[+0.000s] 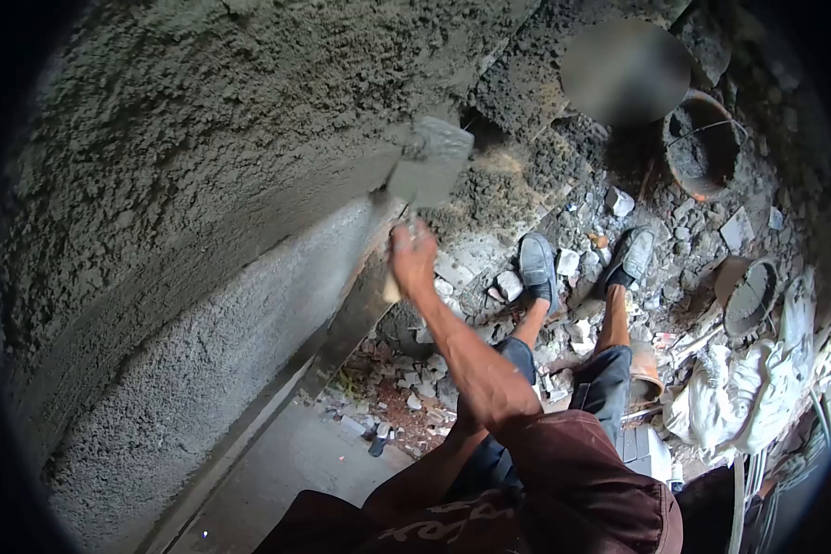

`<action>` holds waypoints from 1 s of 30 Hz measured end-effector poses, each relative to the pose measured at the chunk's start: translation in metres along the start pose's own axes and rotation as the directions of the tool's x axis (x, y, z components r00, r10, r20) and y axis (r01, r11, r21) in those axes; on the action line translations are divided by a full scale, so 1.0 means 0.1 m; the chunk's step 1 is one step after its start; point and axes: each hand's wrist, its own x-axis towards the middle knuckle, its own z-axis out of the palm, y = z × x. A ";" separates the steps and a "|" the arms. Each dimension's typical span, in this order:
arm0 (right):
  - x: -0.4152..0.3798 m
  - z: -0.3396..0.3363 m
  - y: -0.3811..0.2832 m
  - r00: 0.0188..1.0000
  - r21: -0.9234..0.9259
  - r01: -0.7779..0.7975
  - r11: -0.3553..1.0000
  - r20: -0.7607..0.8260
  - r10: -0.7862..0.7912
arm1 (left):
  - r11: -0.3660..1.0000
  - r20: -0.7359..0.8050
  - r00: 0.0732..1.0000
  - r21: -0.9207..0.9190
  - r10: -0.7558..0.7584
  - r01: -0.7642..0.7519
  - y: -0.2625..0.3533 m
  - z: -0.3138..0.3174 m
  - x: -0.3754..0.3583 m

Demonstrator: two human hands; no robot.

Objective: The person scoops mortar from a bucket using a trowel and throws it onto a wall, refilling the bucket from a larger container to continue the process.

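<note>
My right hand (414,257) is closed around the handle of a trowel (431,164). The trowel's flat grey blade is coated in wet mortar and lies at the lower edge of the rough, dark mortar layer (212,120) on the wall. Below that layer runs a paler, grainy wall band (240,323), with a long straight board or ledge edge (342,346) along its foot. A pale end of the handle shows under my wrist. My left forearm passes beneath the right one, which hides my left hand.
Broken rubble (582,342) covers the ground around my shoes (537,268). A mortar-stained bucket (702,189) stands upper right, with another bucket (748,295) below it. White sacks (739,397) lie at the right. A mortar heap (526,185) sits beyond my feet, near a blurred patch.
</note>
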 end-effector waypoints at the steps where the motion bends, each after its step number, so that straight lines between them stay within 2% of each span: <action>1: -0.20 0.00 -0.29 0.995 0.042 -0.064 0.997 0.078 0.061 | 1.000 0.000 1.000 -0.008 0.022 -0.022 -0.01 0.01 -0.03; 2: -0.37 -0.02 -0.53 0.981 0.080 -0.129 0.988 0.159 0.115 | 0.999 -0.002 0.999 -0.018 0.048 -0.048 -0.04 0.02 -0.06; 4: -0.51 -0.21 -0.77 0.918 0.126 -0.140 0.982 0.388 0.081 | 0.989 -0.003 0.991 -0.050 0.137 -0.137 -0.16 0.02 -0.11; 6: -0.66 -0.56 -1.29 0.918 0.255 -0.202 0.946 0.386 0.092 | 0.965 -0.031 0.970 -0.097 0.241 -0.243 -0.30 0.04 -0.09; 7: -0.64 -0.84 -1.48 0.934 0.300 -0.118 0.947 0.358 0.003 | 0.969 -0.054 0.969 -0.041 0.242 -0.244 -0.22 -0.05 -0.03; 8: -0.62 -1.16 -1.63 0.962 0.179 0.148 0.973 0.203 -0.184 | 0.972 -0.134 0.969 0.140 0.209 -0.190 0.16 -0.31 0.09; 9: -0.58 -1.47 -1.72 0.955 0.068 0.296 0.953 -0.053 -0.293 | 0.985 -0.008 0.999 0.167 -0.037 0.038 0.35 -0.40 0.16; 10: -0.49 -1.79 -1.92 0.913 -0.093 0.314 0.945 -0.244 -0.328 | 0.986 -0.004 0.999 0.161 -0.049 0.049 0.37 -0.40 0.18; 11: -0.37 -2.10 -2.02 0.796 -0.188 0.397 0.898 -0.416 -0.439 | 0.985 0.001 0.998 0.159 -0.065 0.064 0.36 -0.41 0.19; 12: -0.22 -2.41 -2.01 0.620 -0.224 0.455 0.862 -0.615 -0.487 | 0.985 -0.003 0.998 0.157 -0.068 0.067 0.36 -0.42 0.19; 13: -0.05 -2.62 -1.94 0.401 -0.274 0.499 0.822 -0.768 -0.500 | 0.984 -0.007 0.998 0.167 -0.066 0.067 0.38 -0.43 0.19; 15: 0.29 -2.73 -1.75 0.098 -0.472 0.297 0.830 -0.850 -0.518 | 0.982 -0.023 0.997 0.174 -0.071 0.074 0.38 -0.39 0.19; 16: 0.52 -2.64 -1.43 0.143 -0.682 0.019 0.731 -0.722 -0.677 | 0.986 0.001 0.999 0.164 -0.043 0.043 0.36 -0.38 0.16; 17: 0.69 -2.31 -1.08 0.374 -0.860 -0.144 0.489 -0.505 -0.778 | 0.987 0.028 0.999 0.158 -0.016 0.011 0.32 -0.34 0.11; 18: 0.76 -1.83 -0.84 0.553 -0.905 -0.046 0.423 -0.376 -0.744 | 0.976 0.012 0.997 0.206 0.075 -0.075 0.19 -0.19 0.08; 19: 0.66 -1.35 -0.83 0.715 -0.768 0.213 0.604 -0.298 -0.632 | 0.975 0.020 0.997 0.211 0.068 -0.071 0.24 -0.18 0.03; 20: 0.41 -0.93 -1.04 0.868 -0.419 0.333 0.845 -0.214 -0.449 | 0.965 0.266 0.963 0.263 -0.051 -0.022 0.27 -0.22 0.06; 21: 0.15 -0.71 -1.20 0.860 -0.332 0.377 0.865 -0.220 -0.460 | 0.991 0.179 0.983 0.135 -0.033 0.008 0.31 -0.21 0.06; 22: 0.00 -0.67 -1.34 0.909 -0.106 0.345 0.933 -0.209 -0.360 | 1.000 0.090 0.996 -0.001 -0.015 0.015 0.36 -0.22 0.06; 23: -0.13 -0.79 -1.49 0.931 -0.024 0.282 0.959 -0.234 -0.280 | 0.991 0.000 1.000 -0.133 0.004 -0.004 0.41 -0.22 0.07; 24: -0.21 -1.04 -1.67 0.939 0.046 0.229 0.972 -0.275 -0.208 | 0.992 -0.047 0.993 0.067 0.109 -0.106 0.15 0.00 -0.06; 25: -0.23 -1.42 -1.90 0.945 -0.026 0.193 0.981 -0.264 -0.193 | 0.939 -0.077 0.963 0.251 0.259 -0.233 0.11 0.18 -0.02; 26: -0.15 -1.93 -1.89 0.910 -0.346 0.153 0.926 -0.316 -0.268 | 0.944 0.066 0.971 0.256 -0.232 0.208 0.95 -0.35 0.20; 27: 0.04 -2.61 -1.71 0.801 -0.785 0.075 0.614 -0.319 -0.506 | 0.941 0.124 0.950 0.218 -0.288 0.257 0.96 -0.32 0.21; 28: 0.12 -3.21 -1.87 0.767 -0.863 0.116 0.492 -0.237 -0.596 | 0.945 0.143 0.951 0.221 -0.276 0.241 0.99 -0.31 0.20; 29: 0.24 -3.75 -2.05 0.778 -0.918 0.022 0.395 -0.232 -0.584 | 0.947 0.150 0.951 0.220 -0.271 0.235 1.04 -0.27 0.22; 30: 0.30 -4.28 -2.28 0.843 -0.941 -0.036 0.337 -0.210 -0.496 | 0.946 0.131 0.955 0.229 -0.266 0.232 1.08 -0.21 0.18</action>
